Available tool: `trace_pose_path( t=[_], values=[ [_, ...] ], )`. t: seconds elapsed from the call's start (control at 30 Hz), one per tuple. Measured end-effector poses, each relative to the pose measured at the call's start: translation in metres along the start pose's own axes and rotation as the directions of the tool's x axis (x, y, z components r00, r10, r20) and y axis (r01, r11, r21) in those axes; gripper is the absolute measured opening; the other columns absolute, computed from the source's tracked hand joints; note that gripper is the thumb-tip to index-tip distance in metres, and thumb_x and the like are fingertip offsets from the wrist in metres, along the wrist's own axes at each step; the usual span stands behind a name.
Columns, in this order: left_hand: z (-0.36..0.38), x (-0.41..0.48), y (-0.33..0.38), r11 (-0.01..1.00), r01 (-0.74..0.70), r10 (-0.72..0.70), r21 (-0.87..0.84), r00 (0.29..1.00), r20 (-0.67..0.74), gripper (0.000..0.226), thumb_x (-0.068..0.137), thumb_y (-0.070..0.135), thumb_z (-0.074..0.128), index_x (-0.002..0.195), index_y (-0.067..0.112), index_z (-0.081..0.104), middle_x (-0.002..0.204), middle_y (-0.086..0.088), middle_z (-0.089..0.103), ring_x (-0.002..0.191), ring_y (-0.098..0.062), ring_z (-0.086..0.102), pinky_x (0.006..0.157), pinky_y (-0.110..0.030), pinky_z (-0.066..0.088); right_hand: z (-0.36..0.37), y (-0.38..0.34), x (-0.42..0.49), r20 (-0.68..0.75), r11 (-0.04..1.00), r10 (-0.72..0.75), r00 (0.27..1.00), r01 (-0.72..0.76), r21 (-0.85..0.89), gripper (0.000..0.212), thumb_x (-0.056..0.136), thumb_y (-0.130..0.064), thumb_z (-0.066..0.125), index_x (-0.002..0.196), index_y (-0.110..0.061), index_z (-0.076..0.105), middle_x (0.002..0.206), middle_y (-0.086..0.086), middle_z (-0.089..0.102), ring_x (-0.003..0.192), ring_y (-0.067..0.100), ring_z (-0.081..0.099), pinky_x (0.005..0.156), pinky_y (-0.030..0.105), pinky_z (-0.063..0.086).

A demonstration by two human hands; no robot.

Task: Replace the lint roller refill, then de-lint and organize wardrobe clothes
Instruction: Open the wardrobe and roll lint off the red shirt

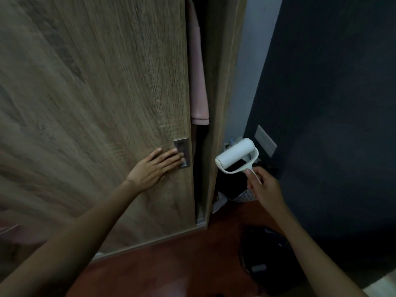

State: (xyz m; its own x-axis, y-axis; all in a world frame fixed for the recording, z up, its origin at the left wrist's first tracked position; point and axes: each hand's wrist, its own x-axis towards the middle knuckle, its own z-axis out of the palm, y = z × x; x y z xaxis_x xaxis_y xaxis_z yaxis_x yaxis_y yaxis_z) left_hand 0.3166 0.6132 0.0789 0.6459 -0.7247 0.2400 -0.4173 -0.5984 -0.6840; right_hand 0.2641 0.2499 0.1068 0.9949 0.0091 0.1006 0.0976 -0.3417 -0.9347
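Note:
A wooden sliding wardrobe door (96, 103) fills the left of the view. My left hand (154, 166) lies flat on it, straight fingertips in the recessed metal handle (182, 153). A narrow gap stays between the door's right edge and the wardrobe side panel (220, 103). In that gap hangs a pink garment (198, 82). My right hand (264, 187) grips the handle of a white lint roller (235, 155), held up right of the wardrobe with its white roll pointing up and left.
A dark wall (332, 103) stands close on the right, with a grey wall plate (265, 141). A basket of dark clothes (233, 187) sits in the corner behind the roller. A black bag (265, 260) lies on the reddish floor (171, 271).

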Motion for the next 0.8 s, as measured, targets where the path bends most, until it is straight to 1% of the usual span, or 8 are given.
trace_pose_path(
  t=[0.1, 0.2, 0.27, 0.37, 0.43, 0.6, 0.7, 0.8],
  values=[
    [-0.006, -0.021, -0.003, 0.998, 0.06, -0.06, -0.012, 0.996, 0.063, 0.077, 0.089, 0.028, 0.049, 0.154, 0.021, 0.009, 0.162, 0.003, -0.006, 0.149, -0.019, -0.011, 0.118, -0.042, -0.011, 0.007, -0.005, -0.001, 0.044, 1.0, -0.021, 0.999, 0.021, -0.001, 0.022, 0.095, -0.03, 0.054, 0.083, -0.013, 0.061, 0.06, 0.0, 0.054, 0.052, 0.003, 0.049, 0.055, 0.019, 0.038],
    [-0.011, -0.041, -0.004, 0.993, 0.118, -0.118, 0.003, 0.985, 0.127, 0.082, 0.087, 0.031, 0.054, 0.154, 0.021, 0.007, 0.162, 0.001, -0.007, 0.149, -0.022, -0.01, 0.119, -0.045, -0.01, 0.013, -0.01, -0.003, 0.094, 0.999, -0.044, 0.995, 0.044, -0.005, 0.025, 0.096, -0.031, 0.053, 0.082, -0.011, 0.06, 0.061, 0.004, 0.054, 0.052, 0.005, 0.049, 0.057, 0.023, 0.038],
    [-0.014, -0.055, -0.005, 0.988, 0.154, -0.155, 0.014, 0.973, 0.169, 0.084, 0.087, 0.032, 0.056, 0.154, 0.021, 0.007, 0.162, 0.002, -0.004, 0.149, -0.023, -0.008, 0.119, -0.046, -0.01, 0.019, -0.016, -0.005, 0.126, 0.998, -0.055, 0.991, 0.055, -0.003, 0.026, 0.096, -0.029, 0.053, 0.079, -0.01, 0.058, 0.062, 0.006, 0.053, 0.052, 0.005, 0.048, 0.056, 0.022, 0.037],
    [-0.018, -0.075, -0.006, 0.976, 0.217, -0.214, 0.009, 0.954, 0.21, 0.087, 0.085, 0.032, 0.061, 0.154, 0.022, 0.009, 0.162, 0.003, 0.004, 0.149, -0.025, -0.001, 0.119, -0.047, -0.007, 0.029, -0.023, -0.007, 0.153, 0.996, -0.092, 0.984, 0.093, -0.003, 0.025, 0.095, -0.03, 0.053, 0.075, -0.016, 0.056, 0.06, 0.002, 0.053, 0.051, 0.005, 0.049, 0.055, 0.02, 0.039],
    [-0.021, -0.087, -0.008, 0.966, 0.259, -0.253, 0.001, 0.942, 0.221, 0.088, 0.085, 0.031, 0.063, 0.154, 0.022, 0.011, 0.162, 0.003, 0.006, 0.149, -0.025, 0.003, 0.119, -0.048, -0.003, 0.038, -0.026, -0.008, 0.17, 0.993, -0.119, 0.978, 0.118, 0.013, 0.024, 0.093, -0.033, 0.053, 0.077, -0.015, 0.058, 0.059, 0.002, 0.053, 0.05, 0.005, 0.05, 0.053, 0.02, 0.039],
    [-0.029, -0.121, -0.017, 0.941, 0.336, -0.317, -0.044, 0.918, 0.237, 0.088, 0.083, 0.028, 0.068, 0.154, 0.019, 0.016, 0.162, 0.001, 0.01, 0.149, -0.026, 0.01, 0.118, -0.049, 0.003, 0.062, -0.037, -0.009, 0.217, 0.988, -0.152, 0.964, 0.151, 0.021, 0.02, 0.093, -0.031, 0.055, 0.081, -0.015, 0.061, 0.058, -0.002, 0.056, 0.049, 0.004, 0.051, 0.05, 0.017, 0.039],
    [-0.033, -0.143, -0.022, 0.924, 0.377, -0.351, -0.054, 0.898, 0.265, 0.083, 0.084, 0.027, 0.066, 0.153, 0.018, 0.02, 0.161, 0.0, 0.013, 0.148, -0.028, 0.012, 0.117, -0.05, 0.005, 0.078, -0.046, -0.014, 0.217, 0.986, -0.167, 0.962, 0.165, 0.026, 0.018, 0.094, -0.024, 0.056, 0.076, -0.026, 0.058, 0.055, -0.009, 0.057, 0.049, 0.001, 0.052, 0.052, 0.014, 0.039],
    [-0.031, -0.16, -0.024, 0.925, 0.379, -0.357, -0.027, 0.89, 0.285, 0.069, 0.091, 0.029, 0.044, 0.154, 0.017, 0.016, 0.162, -0.001, 0.009, 0.149, -0.029, 0.01, 0.117, -0.051, 0.005, 0.09, -0.051, -0.016, 0.229, 0.985, -0.175, 0.958, 0.169, 0.044, 0.015, 0.094, -0.024, 0.057, 0.079, -0.026, 0.06, 0.055, -0.009, 0.057, 0.049, 0.001, 0.051, 0.053, 0.016, 0.04]
  ],
)
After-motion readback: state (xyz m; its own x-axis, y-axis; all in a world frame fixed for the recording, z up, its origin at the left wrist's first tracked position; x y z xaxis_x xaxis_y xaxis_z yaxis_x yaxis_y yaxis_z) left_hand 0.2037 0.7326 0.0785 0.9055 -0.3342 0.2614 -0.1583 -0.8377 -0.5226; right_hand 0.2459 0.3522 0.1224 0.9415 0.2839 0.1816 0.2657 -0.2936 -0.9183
